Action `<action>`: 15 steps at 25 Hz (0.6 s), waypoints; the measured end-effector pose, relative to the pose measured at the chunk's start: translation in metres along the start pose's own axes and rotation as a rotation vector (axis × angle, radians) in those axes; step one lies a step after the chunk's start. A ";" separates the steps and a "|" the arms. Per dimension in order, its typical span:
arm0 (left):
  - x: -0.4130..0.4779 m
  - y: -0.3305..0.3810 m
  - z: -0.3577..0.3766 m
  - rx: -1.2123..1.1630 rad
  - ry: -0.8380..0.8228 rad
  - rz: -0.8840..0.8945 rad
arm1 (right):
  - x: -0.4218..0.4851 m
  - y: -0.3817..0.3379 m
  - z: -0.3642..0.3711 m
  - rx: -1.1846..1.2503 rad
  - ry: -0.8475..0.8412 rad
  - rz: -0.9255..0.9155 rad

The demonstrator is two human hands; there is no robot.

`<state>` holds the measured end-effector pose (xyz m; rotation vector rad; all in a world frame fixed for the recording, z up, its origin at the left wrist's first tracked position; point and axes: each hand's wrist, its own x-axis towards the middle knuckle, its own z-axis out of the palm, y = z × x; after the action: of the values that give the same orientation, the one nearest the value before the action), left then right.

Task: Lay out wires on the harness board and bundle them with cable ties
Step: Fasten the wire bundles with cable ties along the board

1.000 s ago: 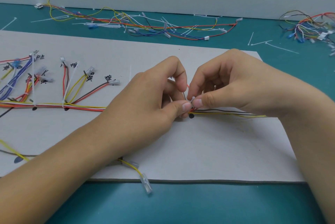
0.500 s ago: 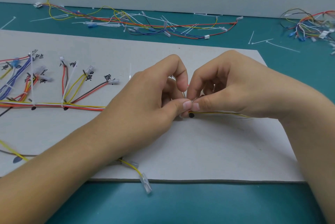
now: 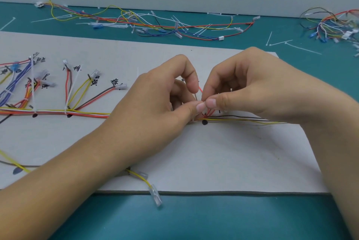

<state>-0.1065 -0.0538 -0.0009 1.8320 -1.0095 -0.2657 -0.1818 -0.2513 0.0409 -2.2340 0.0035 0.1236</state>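
Grey card forms the harness board [image 3: 213, 162], lying flat on a teal desk [image 3: 194, 220] and seen from the head camera, looking down.

A wire bundle [image 3: 87, 113] of red, yellow, white and brown strands runs across the board from left to right. Its long axis lies sideways to the person. Both hands meet over it near the board's middle, just above a black dot [image 3: 204, 122] marked on the card.

The left hand [image 3: 155, 115] comes in from the near left and the right hand [image 3: 252, 88] from the right, equally close to the spot. Their thumb tips touch, fingers curled. Together they pinch what looks like a thin white cable tie [image 3: 193, 120] at the bundle, though it is too small to be sure of its loop. Any tightening pull would likely go up and away from the wires.

To the left, two fitted ties [image 3: 67, 112] already bind the bundle where coloured branches fan out toward handwritten labels. Rightward, the loose strands [image 3: 242, 118] pass under the right hand.

A yellow wire with a clear terminal [image 3: 155, 195] hangs over the board's near edge, beneath the left forearm. Spare wires [image 3: 155, 24] lie along the back of the desk, a tangle [image 3: 334, 26] sits at far right, and loose ties [image 3: 303, 48] are scattered near it, all well apart from the hands.
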 end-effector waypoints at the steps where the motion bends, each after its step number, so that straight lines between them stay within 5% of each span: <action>1: 0.000 0.000 0.000 0.002 0.015 -0.006 | 0.001 0.000 0.001 0.007 0.011 0.008; 15: 0.007 0.001 -0.003 -0.169 0.031 -0.137 | 0.002 -0.007 0.009 0.042 0.050 0.000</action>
<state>-0.1008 -0.0570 0.0032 1.7477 -0.8160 -0.3919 -0.1804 -0.2402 0.0409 -2.1942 0.0333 0.0668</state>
